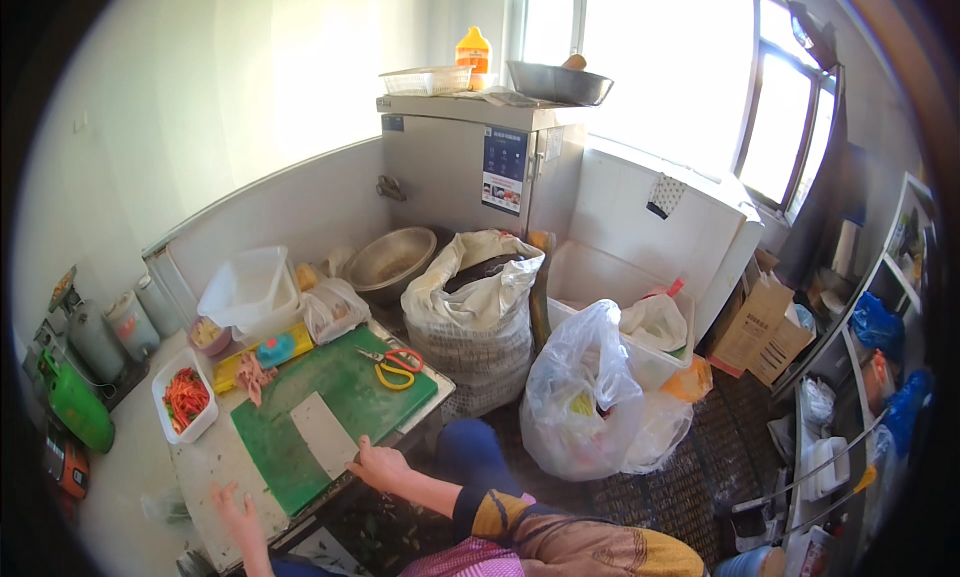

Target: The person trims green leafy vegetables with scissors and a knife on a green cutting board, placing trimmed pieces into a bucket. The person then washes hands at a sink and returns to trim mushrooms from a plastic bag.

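Observation:
My right hand [381, 466] is closed at the near edge of a green cutting board [375, 404], apparently around the handle of a cleaver, which the fingers hide. The cleaver's broad pale blade [324, 434] lies flat across the board. My left hand [241, 517] is empty, fingers spread, over the worktable [206, 494] left of the board. Scissors with red and yellow handles [394, 367] rest on the board's far right part. Shredded red and green vegetables, likely peppers [184, 398], fill a white plastic tub [201, 433] at the table's left. A crumpled pink cloth [255, 378] touches the board's far edge.
Behind the board are a yellow tray [225, 374], a blue object [275, 349], white plastic bins [251, 284] and a metal basin [394, 258]. A woven sack [472, 337] and a filled plastic bag [581, 404] stand right of the table. Shelves [862, 367] line the right side.

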`<state>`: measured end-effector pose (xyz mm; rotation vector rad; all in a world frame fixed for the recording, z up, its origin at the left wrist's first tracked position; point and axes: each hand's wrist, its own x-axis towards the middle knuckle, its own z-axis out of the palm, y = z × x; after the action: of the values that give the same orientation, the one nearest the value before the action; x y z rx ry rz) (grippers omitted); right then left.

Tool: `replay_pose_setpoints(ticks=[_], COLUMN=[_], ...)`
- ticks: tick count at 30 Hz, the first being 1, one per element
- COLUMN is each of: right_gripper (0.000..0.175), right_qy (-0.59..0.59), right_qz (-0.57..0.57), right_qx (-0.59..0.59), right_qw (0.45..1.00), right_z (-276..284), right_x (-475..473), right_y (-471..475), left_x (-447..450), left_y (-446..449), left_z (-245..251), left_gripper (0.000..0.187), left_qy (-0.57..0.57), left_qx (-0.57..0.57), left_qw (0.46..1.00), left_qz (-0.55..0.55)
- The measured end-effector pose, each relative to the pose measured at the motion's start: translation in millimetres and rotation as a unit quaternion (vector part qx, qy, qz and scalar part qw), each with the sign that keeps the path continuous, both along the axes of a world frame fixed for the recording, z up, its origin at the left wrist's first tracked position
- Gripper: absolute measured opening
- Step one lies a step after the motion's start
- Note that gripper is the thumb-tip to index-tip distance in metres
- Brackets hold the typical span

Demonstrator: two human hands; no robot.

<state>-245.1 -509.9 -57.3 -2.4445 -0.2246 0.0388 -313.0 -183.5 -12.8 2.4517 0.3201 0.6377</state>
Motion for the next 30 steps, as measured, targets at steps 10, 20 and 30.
replay_pose_setpoints(ticks=[10,20,30], right_gripper=[0.02,0.025,0.034], right_qy=[-0.062,0.199,0.144], right_qz=[-0.018,0.179,0.114], right_qx=[0.145,0.24,0.332], right_qw=[0.987,0.933,0.925], right_z=[23.4,59.7,67.0], right_x=[-69.3,-98.5,31.7], right_y=[-41.9,-8.6,-40.7], left_x=[-42.9,-85.5,87.4], left_y=[-78.6,-121.1,-57.8], left_z=[-32.7,-34.8,25.3], left_gripper=[0.014,0.048,0.051], left_qy=[0.009,0.122,0.023], left_qx=[-0.183,-0.35,-0.095], left_qw=[0.98,0.923,0.984], left_qz=[-0.081,-0.108,-0.147])
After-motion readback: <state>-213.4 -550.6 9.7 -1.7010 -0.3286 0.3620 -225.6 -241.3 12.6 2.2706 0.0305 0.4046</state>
